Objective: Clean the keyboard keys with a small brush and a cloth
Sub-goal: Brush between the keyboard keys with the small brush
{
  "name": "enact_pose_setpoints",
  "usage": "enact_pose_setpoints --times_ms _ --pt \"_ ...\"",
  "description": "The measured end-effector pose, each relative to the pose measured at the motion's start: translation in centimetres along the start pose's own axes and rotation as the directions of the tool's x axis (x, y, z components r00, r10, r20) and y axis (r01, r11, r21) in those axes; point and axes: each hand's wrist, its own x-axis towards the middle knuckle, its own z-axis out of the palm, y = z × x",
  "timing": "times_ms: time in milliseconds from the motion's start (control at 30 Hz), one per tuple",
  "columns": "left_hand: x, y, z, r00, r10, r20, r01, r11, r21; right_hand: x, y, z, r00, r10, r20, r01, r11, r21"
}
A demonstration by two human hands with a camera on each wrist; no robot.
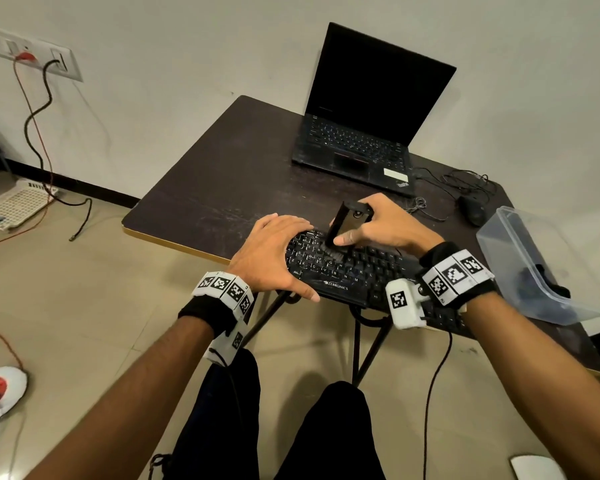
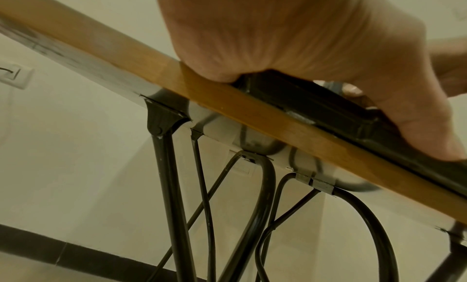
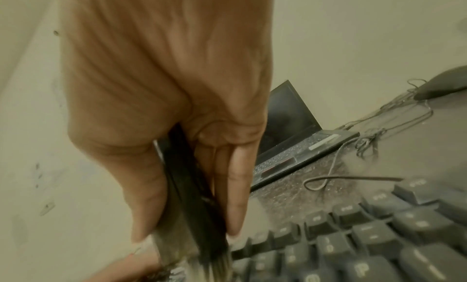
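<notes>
The keyboard lies flat along the near edge of the table, its long axis running left to right. The right hand grasps the brush nearly upright, bristles pointing down onto the upper-left keys. The left hand rests spread and relaxed over the keyboard's left end, thumb against its front edge.

keyboard: matt black plastic, keycaps dusty. brush: black plastic handle with a slight sheen, soft grey-tipped bristles. table: dark laminate top, scuffed and semi-gloss, tan wood-look edge band, black painted metal tube legs. laptop: matt black, screen glossy. container: clear, slightly cloudy plastic
</notes>
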Motion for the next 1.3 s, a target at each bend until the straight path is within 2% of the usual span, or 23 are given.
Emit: enact_pose_setpoints --times_ms 67,100,200,333,433,467,567,700,800,967,1100,1233,1300 --pt "0.0 -0.1 0.0 1.0 0.0 0.005 0.0 1.0 0.004 0.2 0.2 0.0 0.997 0.005 -0.078 -0.005 1.0 -0.002" --pt "0.0 0.0 0.0 1.0 -0.004 0.006 0.004 1.0 0.005 0.2 0.0 0.1 0.997 -0.003 -0.073 0.002 1.0 -0.021" --pt "0.0 0.0 -0.1 1.0 -0.012 0.004 0.012 1.0 0.005 0.0 -0.7 0.4 0.999 -0.027 0.041 0.029 0.998 -0.052" --pt "0.0 -0.1 0.0 1.0 -0.007 0.008 0.007 1.0 0.006 0.3 -0.4 0.2 0.997 0.009 -0.074 -0.014 0.998 -0.066" --pt "-0.1 -0.2 -0.1 1.0 -0.012 0.0 0.012 1.0 -0.003 -0.1 -0.3 0.0 0.999 0.001 0.051 0.003 0.998 -0.069" --pt "-0.1 -0.1 0.0 1.0 -0.013 0.002 0.013 1.0 0.001 -0.4 -0.3 -0.3 0.998 0.009 0.061 -0.007 0.999 -0.045" --pt "0.0 -0.1 0.0 1.0 -0.01 0.007 0.01 1.0 0.008 -0.8 0.1 -0.6 0.999 0.019 -0.035 -0.02 0.999 -0.031" --pt "-0.1 -0.1 0.0 1.0 -0.019 0.012 0.018 1.0 0.007 -1.6 -0.3 -0.3 0.996 0.01 0.086 -0.005 0.999 -0.049" --pt "-0.1 0.0 0.0 1.0 -0.018 0.017 0.018 1.0 0.01 -1.7 0.2 -0.5 0.999 0.032 -0.041 -0.034 0.998 -0.046" --pt "0.0 -0.1 -0.1 1.0 -0.02 0.01 0.02 1.0 0.006 -3.0 -0.1 -0.1 0.995 -0.029 0.097 0.032 0.999 -0.028" --pt "-0.2 0.0 -0.1 1.0 -0.017 0.002 0.017 1.0 0.004 -3.4 0.2 0.2 0.999 0.026 -0.032 -0.027 0.999 -0.018" --pt "-0.1 0.0 -0.1 1.0 -0.019 0.001 0.019 1.0 0.008 -4.8 -0.6 0.8 0.999 0.009 0.054 -0.008 1.0 -0.013" --pt "-0.2 0.0 0.0 1.0 -0.014 -0.006 0.014 1.0 0.006 -4.8 -0.2 0.6 1.0 0.027 0.004 -0.027 1.0 0.005"
